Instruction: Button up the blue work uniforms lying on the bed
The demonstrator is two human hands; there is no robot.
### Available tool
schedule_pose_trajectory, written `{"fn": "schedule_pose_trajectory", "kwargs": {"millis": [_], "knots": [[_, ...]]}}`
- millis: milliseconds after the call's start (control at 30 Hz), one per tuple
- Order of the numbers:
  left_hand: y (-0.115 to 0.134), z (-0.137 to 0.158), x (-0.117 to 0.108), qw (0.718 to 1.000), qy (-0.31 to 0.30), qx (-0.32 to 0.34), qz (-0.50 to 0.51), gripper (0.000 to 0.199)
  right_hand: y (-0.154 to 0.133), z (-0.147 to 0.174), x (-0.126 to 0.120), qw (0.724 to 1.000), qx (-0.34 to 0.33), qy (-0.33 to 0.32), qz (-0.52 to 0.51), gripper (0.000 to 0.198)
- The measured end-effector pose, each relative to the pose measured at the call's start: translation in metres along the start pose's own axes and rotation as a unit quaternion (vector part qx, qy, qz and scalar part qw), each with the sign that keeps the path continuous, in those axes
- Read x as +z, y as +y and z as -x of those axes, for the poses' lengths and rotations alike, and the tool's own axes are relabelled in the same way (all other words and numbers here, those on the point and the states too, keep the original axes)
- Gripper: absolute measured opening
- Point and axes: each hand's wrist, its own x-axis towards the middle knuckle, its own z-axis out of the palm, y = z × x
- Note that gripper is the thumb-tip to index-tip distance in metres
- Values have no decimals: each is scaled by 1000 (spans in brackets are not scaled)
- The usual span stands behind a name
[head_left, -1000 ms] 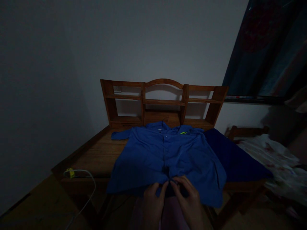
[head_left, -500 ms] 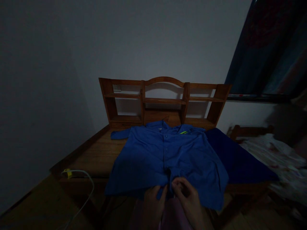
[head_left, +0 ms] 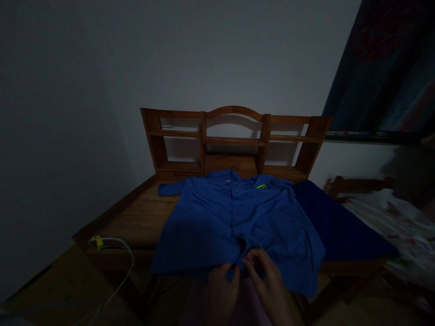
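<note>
A blue button-up shirt [head_left: 207, 217] lies spread front side up, its collar toward the shelf and its lower hem hanging over the near table edge. Buttons show down the upper front, and a green-yellow mark sits on the chest at the right. At the lower front opening, my left hand [head_left: 224, 287] pinches the left edge of the cloth. Close beside it, my right hand [head_left: 267, 276] has its fingertips pressed together on the right edge. Any button between the fingers is too dark to make out.
Under the shirt is a wooden table [head_left: 146, 217] with a wooden shelf unit [head_left: 234, 141] along its back. Dark blue cloth [head_left: 340, 226] lies at the right. A pale cable [head_left: 131, 260] with a yellow tag [head_left: 98, 243] hangs over the left front edge. Whitish bedding [head_left: 390, 217] is farther right.
Both hands have shifted slightly while keeping their pinch on the shirt front. The two edges at the opening have moved a little, with a gap showing above the fingers.
</note>
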Motion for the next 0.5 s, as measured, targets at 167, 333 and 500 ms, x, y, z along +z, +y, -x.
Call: {"fn": "schedule_pose_trajectory", "kwargs": {"millis": [167,333,500], "knots": [[17,9,1,990,-20,-26,137,27,3,3,-6,998,-31,0,48,13],[20,11,-2,980,-32,-77,179,37,6,6,-4,993,-55,37,93,18],[10,7,2,982,-46,-103,153,47,-1,3,-7,996,-62,-8,70,13]]}}
